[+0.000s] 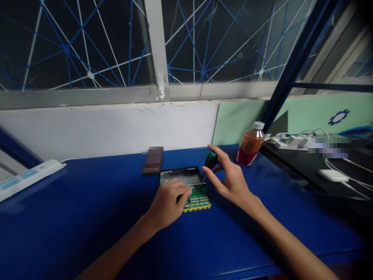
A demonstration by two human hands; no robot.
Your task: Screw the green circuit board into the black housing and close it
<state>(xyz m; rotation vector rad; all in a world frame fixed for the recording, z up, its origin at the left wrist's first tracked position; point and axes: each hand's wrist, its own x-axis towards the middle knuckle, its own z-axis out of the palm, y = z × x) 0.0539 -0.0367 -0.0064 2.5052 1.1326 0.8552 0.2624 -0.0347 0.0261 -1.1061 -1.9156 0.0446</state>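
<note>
My left hand rests palm down on the green printed circuit board, the one with rows of pale pads and a yellow strip along its near edge, and my fingers are curled over its left part, pressing it flat against the blue table top. The board lies near the middle of the table, its far end meeting a dark rectangular frame with a grey panel that sits just beyond my knuckles. My right hand hovers to the right of the board with the fingers loosely spread, and thumb and forefinger pinch the green and black handle of a small screwdriver; the tool stands nearly upright, its thin shaft pointing down to the board's far right corner, though I cannot tell if the tip touches. Behind the frame, a little to the left, lies a dark flat phone-like slab, partly blurred. Farther right, near the table's back edge, stands a clear plastic bottle of orange-red liquid with a white cap. A long white power strip lies at the far left, and a white mouse sits on the dark desk to the right
</note>
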